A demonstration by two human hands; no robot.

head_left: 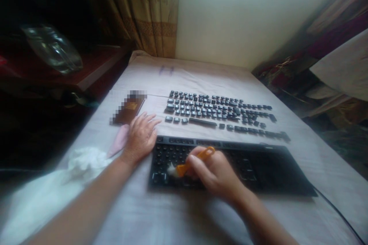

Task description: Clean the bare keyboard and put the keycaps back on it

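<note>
A black keyboard base (258, 168) with its keycaps removed lies on a cloth-covered surface (201, 76). My right hand (215, 174) is closed around a small orange-handled brush (198, 160), whose pale bristles touch the keyboard's left part. Resting flat beside the keyboard's left end is my left hand (140, 136), fingers spread and holding nothing. Several loose black keycaps (218, 111) are laid out in rows behind the keyboard.
A dark brown packet (129, 111) lies behind my left hand. A pink cloth (118, 141) and a crumpled white tissue (84, 160) sit at the left. The keyboard's cable (336, 210) runs off to the right. A glass object (53, 48) stands on a dark shelf at left.
</note>
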